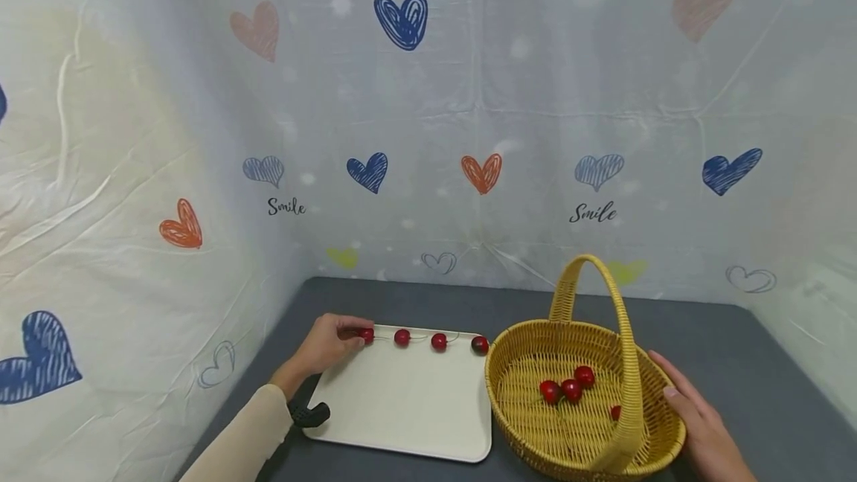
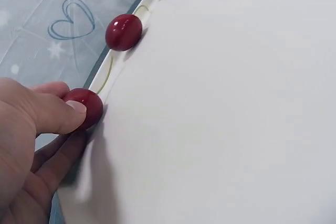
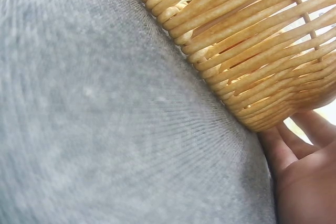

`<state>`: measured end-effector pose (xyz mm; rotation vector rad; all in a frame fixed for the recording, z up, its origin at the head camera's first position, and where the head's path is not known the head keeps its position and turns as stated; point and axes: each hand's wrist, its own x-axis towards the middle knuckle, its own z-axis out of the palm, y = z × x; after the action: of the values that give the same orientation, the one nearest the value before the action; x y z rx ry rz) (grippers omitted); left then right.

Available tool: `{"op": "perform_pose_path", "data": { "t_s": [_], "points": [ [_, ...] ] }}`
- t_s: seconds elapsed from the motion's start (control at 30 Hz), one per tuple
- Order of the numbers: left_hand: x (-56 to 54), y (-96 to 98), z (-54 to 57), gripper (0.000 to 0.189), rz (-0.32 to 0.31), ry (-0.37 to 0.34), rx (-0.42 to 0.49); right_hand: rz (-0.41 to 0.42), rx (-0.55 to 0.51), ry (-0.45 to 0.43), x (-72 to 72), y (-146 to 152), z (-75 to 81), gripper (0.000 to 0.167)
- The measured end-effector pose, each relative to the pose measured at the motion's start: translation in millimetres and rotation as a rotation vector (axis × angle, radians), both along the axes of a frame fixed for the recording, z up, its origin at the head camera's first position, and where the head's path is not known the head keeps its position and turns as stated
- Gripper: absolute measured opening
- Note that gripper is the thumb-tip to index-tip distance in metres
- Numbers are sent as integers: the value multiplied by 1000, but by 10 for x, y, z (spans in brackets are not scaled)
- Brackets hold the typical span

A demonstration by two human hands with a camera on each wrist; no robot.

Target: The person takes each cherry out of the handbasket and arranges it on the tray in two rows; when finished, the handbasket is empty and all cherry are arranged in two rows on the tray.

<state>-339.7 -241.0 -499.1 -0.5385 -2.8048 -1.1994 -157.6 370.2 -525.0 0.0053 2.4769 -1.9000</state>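
Note:
At the back left corner of the white tray [image 1: 408, 407], my left hand [image 1: 328, 346] pinches a red cherry [image 2: 90, 107] between thumb and fingers. Two more cherries, a middle one [image 1: 402, 338] and another [image 1: 438, 342], lie to its right along the tray's back edge, stems showing. A darker cherry [image 1: 479, 345] sits at the back right corner. My right hand [image 1: 703, 422] rests against the outer right side of the yellow wicker basket [image 1: 522, 363], its fingers fairly straight along the wall. Inside the basket three cherries [image 1: 571, 390] cluster together; another cherry [image 1: 616, 413] is partly hidden by the handle.
The basket's tall arched handle [image 1: 629, 363] rises over its right part. Tray and basket stand side by side on a dark grey table [image 1: 750, 363]. A pale curtain [image 1: 482, 95] printed with hearts hangs behind and at the sides.

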Motion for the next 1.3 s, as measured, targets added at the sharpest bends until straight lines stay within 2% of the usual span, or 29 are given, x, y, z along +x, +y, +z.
{"op": "perform_pose_path", "data": {
  "t_s": [0.23, 0.47, 0.67, 0.83, 0.97, 1.1, 1.3],
  "points": [
    [26, 73, -43, 35, -4, 76, -9, -11, 29, -10, 4, -7, 16, 63],
    [72, 55, -18, 42, 29, 92, -4, -5, 20, -14, -15, -20, 10, 64],
    [124, -31, 57, 43, 47, 118, 21, 10, 20, 31, -18, 8, -18, 62],
    [245, -13, 173, 44, 40, 117, 91, 24, 16, 39, -16, 29, -20, 61],
    [352, 112, 283, 44, -41, 99, 188, 30, 17, 48, -16, 29, -19, 61],
    [469, 335, 415, 45, -155, 37, 290, 28, 20, 51, -16, 19, -16, 61],
    [636, 826, 578, 48, -398, -109, 452, 15, 13, -11, -14, -12, 24, 63]
  ]
}}
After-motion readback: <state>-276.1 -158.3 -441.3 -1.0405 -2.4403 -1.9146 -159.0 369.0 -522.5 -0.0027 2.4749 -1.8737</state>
